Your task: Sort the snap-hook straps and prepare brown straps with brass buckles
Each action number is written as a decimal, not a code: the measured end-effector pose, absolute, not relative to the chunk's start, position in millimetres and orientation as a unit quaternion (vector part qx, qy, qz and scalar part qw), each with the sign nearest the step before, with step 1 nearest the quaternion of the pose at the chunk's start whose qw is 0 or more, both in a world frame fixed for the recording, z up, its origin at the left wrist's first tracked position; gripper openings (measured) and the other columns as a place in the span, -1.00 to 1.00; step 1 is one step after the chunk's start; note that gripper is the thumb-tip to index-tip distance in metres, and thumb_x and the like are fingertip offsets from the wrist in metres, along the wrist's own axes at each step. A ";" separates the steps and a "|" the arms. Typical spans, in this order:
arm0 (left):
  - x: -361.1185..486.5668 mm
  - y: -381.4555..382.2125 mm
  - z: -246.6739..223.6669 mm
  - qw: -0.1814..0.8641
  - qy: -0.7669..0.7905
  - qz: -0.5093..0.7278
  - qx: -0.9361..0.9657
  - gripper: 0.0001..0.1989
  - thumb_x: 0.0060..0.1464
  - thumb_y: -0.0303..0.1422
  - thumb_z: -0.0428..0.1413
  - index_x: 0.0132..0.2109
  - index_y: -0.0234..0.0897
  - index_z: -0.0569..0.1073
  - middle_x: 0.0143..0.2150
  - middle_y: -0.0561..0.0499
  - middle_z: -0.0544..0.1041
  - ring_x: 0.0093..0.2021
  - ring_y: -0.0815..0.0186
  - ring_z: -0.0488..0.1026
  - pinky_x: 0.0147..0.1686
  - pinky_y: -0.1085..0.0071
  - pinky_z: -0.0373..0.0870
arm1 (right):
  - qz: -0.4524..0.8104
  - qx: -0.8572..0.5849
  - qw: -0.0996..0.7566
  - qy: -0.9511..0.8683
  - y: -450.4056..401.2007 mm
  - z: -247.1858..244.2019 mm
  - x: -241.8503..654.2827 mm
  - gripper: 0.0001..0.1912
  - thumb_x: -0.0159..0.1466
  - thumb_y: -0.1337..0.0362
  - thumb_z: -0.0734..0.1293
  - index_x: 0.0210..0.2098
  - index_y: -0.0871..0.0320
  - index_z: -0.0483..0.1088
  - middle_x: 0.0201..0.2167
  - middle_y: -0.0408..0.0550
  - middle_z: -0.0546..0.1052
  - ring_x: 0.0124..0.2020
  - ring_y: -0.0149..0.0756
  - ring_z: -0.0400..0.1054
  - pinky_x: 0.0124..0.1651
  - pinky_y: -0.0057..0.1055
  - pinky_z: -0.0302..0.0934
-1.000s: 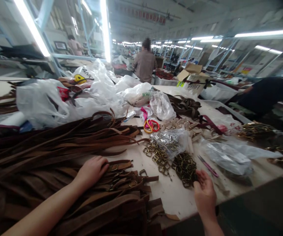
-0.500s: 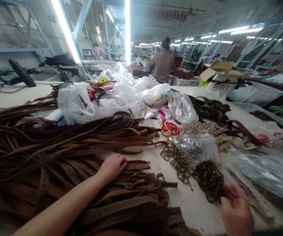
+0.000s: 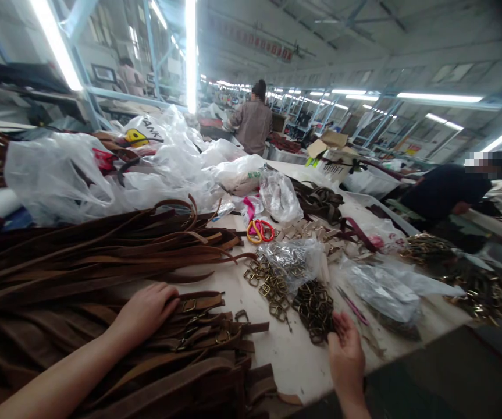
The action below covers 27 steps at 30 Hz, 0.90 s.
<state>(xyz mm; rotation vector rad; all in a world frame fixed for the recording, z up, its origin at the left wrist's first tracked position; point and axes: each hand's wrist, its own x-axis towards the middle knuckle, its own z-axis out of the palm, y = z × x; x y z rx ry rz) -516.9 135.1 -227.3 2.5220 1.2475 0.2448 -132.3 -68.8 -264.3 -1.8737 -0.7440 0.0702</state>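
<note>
My left hand (image 3: 152,308) lies on a spread of brown leather straps (image 3: 155,378), fingers closed over the near end of one strap (image 3: 209,301) that carries a brass-coloured buckle (image 3: 188,305). Its fingertips are partly hidden. My right hand (image 3: 346,352) is at the near right edge of a heap of dark metal buckles (image 3: 314,311), thumb and fingers apart, the fingertips against the heap. No buckle shows clearly between them. More brass buckles (image 3: 266,286) lie loose to the left, beside a clear plastic bag (image 3: 292,259). A single buckle (image 3: 241,316) sits near the strap ends.
Scissors with red and yellow handles (image 3: 260,231) and pink-handled snips (image 3: 353,306) lie on the table (image 3: 303,372). White plastic bags (image 3: 167,174) pile up behind the straps. Metal parts (image 3: 473,285) heap at right. One person (image 3: 251,125) stands ahead; another (image 3: 447,189) leans in at right.
The view has swung right, so things sit further left, and a person and a metal heap now show at right. Both hands stay at the same strap and buckle heap; the right fingers curl slightly more.
</note>
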 end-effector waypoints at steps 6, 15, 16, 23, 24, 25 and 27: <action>-517.6 136.4 -228.3 0.152 0.436 0.083 0.883 -0.72 0.09 -0.21 -0.13 -0.31 -0.21 0.42 -0.33 -0.02 0.45 -0.28 0.23 0.38 -0.22 0.36 0.25 | -0.092 -0.802 0.452 -0.378 -68.7 -245.2 -144.5 -0.55 0.13 0.25 0.19 0.01 0.25 0.19 -0.09 0.15 0.36 -0.08 -0.13 0.27 0.03 -0.07 0.12; -518.9 138.8 -233.5 0.135 0.425 0.089 0.891 -0.69 0.10 -0.16 -0.14 -0.30 -0.20 0.42 -0.30 -0.02 0.47 -0.27 0.21 0.40 -0.21 0.36 0.27 | -0.028 -0.765 0.195 -0.613 -29.5 -210.4 -200.8 -0.76 0.17 0.30 0.18 -0.16 0.15 0.30 -0.26 0.03 0.42 -0.22 -0.18 0.32 -0.17 -0.23 0.25; -519.1 138.9 -234.1 0.134 0.424 0.088 0.891 -0.69 0.10 -0.16 -0.14 -0.30 -0.20 0.42 -0.30 -0.02 0.47 -0.28 0.21 0.40 -0.21 0.36 0.27 | -0.025 -0.773 0.173 -0.610 -24.0 -211.5 -204.4 -0.76 0.16 0.31 0.20 -0.17 0.16 0.31 -0.27 0.04 0.43 -0.24 -0.16 0.33 -0.19 -0.23 0.25; -519.6 139.6 -232.7 0.147 0.423 0.073 0.891 -0.66 0.10 -0.14 -0.16 -0.28 -0.21 0.43 -0.28 -0.04 0.47 -0.25 0.20 0.40 -0.18 0.32 0.26 | 0.109 -0.806 0.323 -0.484 -19.4 -213.9 -205.8 -0.75 0.19 0.26 0.13 -0.28 0.19 0.40 -0.35 0.05 0.47 -0.30 -0.20 0.36 -0.21 -0.28 0.25; -519.3 139.9 -232.2 0.150 0.423 0.068 0.891 -0.65 0.10 -0.14 -0.16 -0.27 -0.21 0.43 -0.27 -0.05 0.47 -0.24 0.19 0.40 -0.17 0.31 0.26 | 0.176 -0.802 0.385 -0.421 -22.0 -212.5 -205.6 -0.73 0.18 0.22 0.16 -0.26 0.21 0.39 -0.36 0.04 0.48 -0.33 -0.23 0.37 -0.25 -0.30 0.27; -518.9 140.3 -231.9 0.152 0.424 0.062 0.891 -0.64 0.10 -0.13 -0.17 -0.26 -0.22 0.43 -0.27 -0.05 0.47 -0.23 0.18 0.39 -0.16 0.30 0.26 | 0.247 -0.786 0.447 -0.347 -24.6 -210.9 -205.6 -0.71 0.15 0.18 0.19 -0.24 0.22 0.39 -0.37 0.03 0.49 -0.37 -0.26 0.38 -0.31 -0.34 0.28; -517.9 141.4 -231.6 0.154 0.428 0.052 0.889 -0.63 0.10 -0.13 -0.17 -0.25 -0.22 0.43 -0.25 -0.06 0.47 -0.23 0.18 0.39 -0.16 0.28 0.26 | 0.367 -0.720 0.553 -0.202 -29.2 -207.4 -206.3 -0.66 0.07 0.14 0.29 -0.24 0.23 0.37 -0.38 -0.01 0.50 -0.43 -0.33 0.38 -0.39 -0.41 0.29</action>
